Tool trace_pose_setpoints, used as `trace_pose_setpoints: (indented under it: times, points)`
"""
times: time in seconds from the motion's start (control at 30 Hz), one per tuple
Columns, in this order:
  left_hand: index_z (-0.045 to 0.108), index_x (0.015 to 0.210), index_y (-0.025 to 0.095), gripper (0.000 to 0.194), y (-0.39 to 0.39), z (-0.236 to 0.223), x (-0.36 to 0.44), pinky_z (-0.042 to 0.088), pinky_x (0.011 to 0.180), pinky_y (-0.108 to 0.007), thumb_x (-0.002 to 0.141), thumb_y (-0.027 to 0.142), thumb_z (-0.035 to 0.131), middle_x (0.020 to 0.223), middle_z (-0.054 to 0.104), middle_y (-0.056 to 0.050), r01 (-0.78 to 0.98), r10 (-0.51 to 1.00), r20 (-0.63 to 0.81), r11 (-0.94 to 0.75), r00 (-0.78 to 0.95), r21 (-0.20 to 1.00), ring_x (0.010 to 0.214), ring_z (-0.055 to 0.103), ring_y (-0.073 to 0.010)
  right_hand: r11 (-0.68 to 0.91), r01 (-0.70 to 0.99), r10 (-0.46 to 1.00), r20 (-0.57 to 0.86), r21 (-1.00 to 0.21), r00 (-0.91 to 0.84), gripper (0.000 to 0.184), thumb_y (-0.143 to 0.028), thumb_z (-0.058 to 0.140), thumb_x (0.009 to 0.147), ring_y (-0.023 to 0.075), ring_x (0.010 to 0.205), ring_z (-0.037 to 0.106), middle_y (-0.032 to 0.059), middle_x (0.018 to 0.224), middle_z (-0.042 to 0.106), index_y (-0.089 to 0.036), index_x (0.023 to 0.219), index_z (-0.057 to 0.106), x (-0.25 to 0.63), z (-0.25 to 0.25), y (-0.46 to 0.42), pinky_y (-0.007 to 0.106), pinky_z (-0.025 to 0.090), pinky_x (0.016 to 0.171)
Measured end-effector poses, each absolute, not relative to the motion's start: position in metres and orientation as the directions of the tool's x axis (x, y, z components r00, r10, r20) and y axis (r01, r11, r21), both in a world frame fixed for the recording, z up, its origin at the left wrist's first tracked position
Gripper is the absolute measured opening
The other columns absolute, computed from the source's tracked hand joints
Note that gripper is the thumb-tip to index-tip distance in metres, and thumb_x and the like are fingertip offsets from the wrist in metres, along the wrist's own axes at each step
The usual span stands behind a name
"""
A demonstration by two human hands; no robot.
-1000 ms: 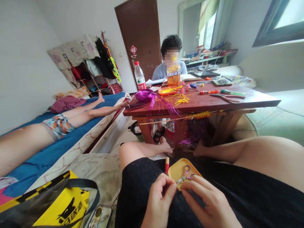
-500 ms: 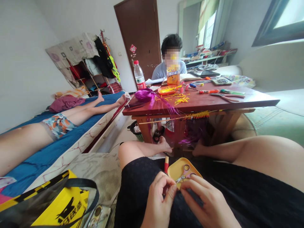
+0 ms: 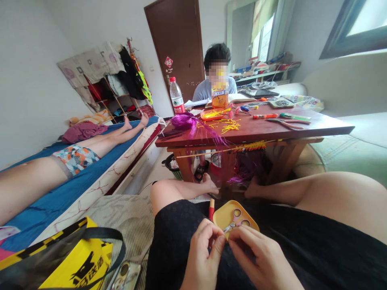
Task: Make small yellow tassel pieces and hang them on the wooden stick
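Fingertips pinched, my left hand (image 3: pixel 207 247) and my right hand (image 3: pixel 256 249) meet close together above my lap. Whatever lies between the fingertips is too small and too covered to make out. Just beyond them a yellow tray (image 3: pixel 222 209) rests on my black clothing, holding small scissors (image 3: pixel 236 219) with pink handles. A red tube with a tan end (image 3: pixel 212 209) stands beside the tray's left edge.
The dark red table (image 3: pixel 272 127) ahead bears purple thread (image 3: pixel 185 122), yellow pieces (image 3: pixel 230 126), pliers (image 3: pixel 287 123) and a water bottle (image 3: pixel 177 96). A person (image 3: pixel 201 90) sits behind it. Another person's legs (image 3: pixel 111 137) lie on the bed at left. A yellow bag (image 3: pixel 86 257) is near my left side.
My right hand has shifted slightly left, its fingertips nearer my left hand. On the bed, the other person's farther-right foot has moved left. Both of my hands keep pinching.
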State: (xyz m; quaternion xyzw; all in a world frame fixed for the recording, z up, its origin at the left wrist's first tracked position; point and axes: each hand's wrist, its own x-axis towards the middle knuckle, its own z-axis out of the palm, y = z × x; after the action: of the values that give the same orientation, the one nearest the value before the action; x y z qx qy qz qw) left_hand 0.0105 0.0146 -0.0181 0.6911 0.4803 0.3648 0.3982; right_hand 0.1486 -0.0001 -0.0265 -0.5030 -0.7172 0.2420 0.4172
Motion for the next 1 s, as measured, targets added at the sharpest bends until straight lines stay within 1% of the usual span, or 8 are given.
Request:
trace_pose_setpoints:
  times: [0.13, 0.37, 0.47, 0.57, 0.7, 0.77, 0.83, 1.0]
  points:
    - [0.048, 0.069, 0.016, 0.028, 0.0147, -0.0177, 0.011, 0.035, 0.059, -0.023, 0.086, 0.037, 0.041, 0.07, 0.044, -0.001, 0.353, 0.957, 0.109, -0.204, 0.269, 0.913, 0.065, 0.045, -0.0134, 0.375, 0.497, 0.925, 0.349, -0.782, -0.149, 0.018, -0.023, 0.041, 0.085, 0.0105, 0.049, 0.048, -0.0022, 0.06, 0.053, -0.02, 0.071, 0.052, 0.147, -0.0293, -0.0004, 0.02, 0.038, 0.048]
    - [0.046, 0.067, 0.017, 0.03, 0.0158, -0.0165, 0.0115, 0.035, 0.06, -0.023, 0.085, 0.04, 0.041, 0.069, 0.042, 0.0, 0.322, 0.962, 0.056, -0.144, 0.268, 0.936, 0.065, 0.043, -0.0134, 0.393, 0.498, 0.916, 0.375, -0.773, -0.142, 0.017, -0.022, 0.042, 0.086, 0.0105, 0.049, 0.049, -0.0025, 0.06, 0.054, -0.02, 0.072, 0.052, 0.1464, -0.0331, -0.0002, 0.02, 0.039, 0.049]
    - [0.045, 0.068, 0.017, 0.031, 0.0157, -0.0168, 0.0117, 0.035, 0.061, -0.023, 0.085, 0.042, 0.04, 0.069, 0.042, 0.0, 0.309, 0.964, 0.043, -0.127, 0.264, 0.943, 0.065, 0.042, -0.0132, 0.436, 0.525, 0.892, 0.43, -0.731, -0.142, 0.016, -0.02, 0.041, 0.086, 0.0116, 0.052, 0.052, -0.0016, 0.063, 0.056, -0.021, 0.075, 0.053, 0.1467, -0.0346, -0.0001, 0.021, 0.04, 0.051]
    - [0.045, 0.068, 0.017, 0.031, 0.0155, -0.0181, 0.0114, 0.034, 0.061, -0.022, 0.086, 0.042, 0.039, 0.069, 0.042, 0.001, 0.309, 0.966, 0.039, -0.12, 0.257, 0.944, 0.065, 0.042, -0.0126, 0.488, 0.574, 0.856, 0.49, -0.658, -0.165, 0.018, -0.018, 0.038, 0.087, 0.0135, 0.058, 0.055, 0.0002, 0.067, 0.058, -0.021, 0.077, 0.053, 0.1462, -0.0361, 0.0003, 0.022, 0.041, 0.056]
    - [0.044, 0.067, 0.018, 0.029, 0.0153, -0.0209, 0.0113, 0.035, 0.06, -0.022, 0.087, 0.038, 0.039, 0.068, 0.042, 0.001, 0.36, 0.967, 0.075, -0.162, 0.243, 0.919, 0.065, 0.043, -0.0126, 0.504, 0.637, 0.838, 0.51, -0.584, -0.196, 0.022, -0.018, 0.035, 0.088, 0.0148, 0.059, 0.056, 0.0014, 0.067, 0.059, -0.021, 0.074, 0.052, 0.146, -0.036, 0.0016, 0.024, 0.041, 0.057]
    - [0.044, 0.067, 0.018, 0.029, 0.0154, -0.0215, 0.0113, 0.035, 0.06, -0.022, 0.088, 0.036, 0.038, 0.068, 0.043, 0.0, 0.386, 0.963, 0.098, -0.192, 0.251, 0.902, 0.065, 0.044, -0.0128, 0.497, 0.639, 0.842, 0.503, -0.587, -0.194, 0.022, -0.018, 0.035, 0.088, 0.0145, 0.058, 0.056, 0.0014, 0.067, 0.059, -0.021, 0.075, 0.053, 0.1466, -0.035, 0.0026, 0.024, 0.041, 0.056]
    - [0.045, 0.067, 0.018, 0.028, 0.0155, -0.0212, 0.011, 0.036, 0.06, -0.022, 0.088, 0.034, 0.037, 0.069, 0.044, 0.0, 0.399, 0.958, 0.112, -0.214, 0.265, 0.891, 0.065, 0.045, -0.0129, 0.484, 0.624, 0.856, 0.479, -0.614, -0.193, 0.022, -0.019, 0.036, 0.088, 0.0144, 0.059, 0.056, 0.0014, 0.068, 0.058, -0.021, 0.076, 0.054, 0.1478, -0.0339, 0.0036, 0.024, 0.041, 0.056]
    - [0.046, 0.069, 0.017, 0.026, 0.0156, -0.0182, 0.0085, 0.037, 0.062, -0.023, 0.089, 0.029, 0.035, 0.071, 0.046, -0.001, 0.441, 0.938, 0.16, -0.289, 0.306, 0.85, 0.066, 0.047, -0.0133, 0.455, 0.605, 0.884, 0.413, -0.654, -0.218, 0.022, -0.02, 0.034, 0.088, 0.016, 0.064, 0.056, 0.0022, 0.071, 0.058, -0.021, 0.076, 0.053, 0.1493, -0.033, 0.0042, 0.026, 0.043, 0.058]
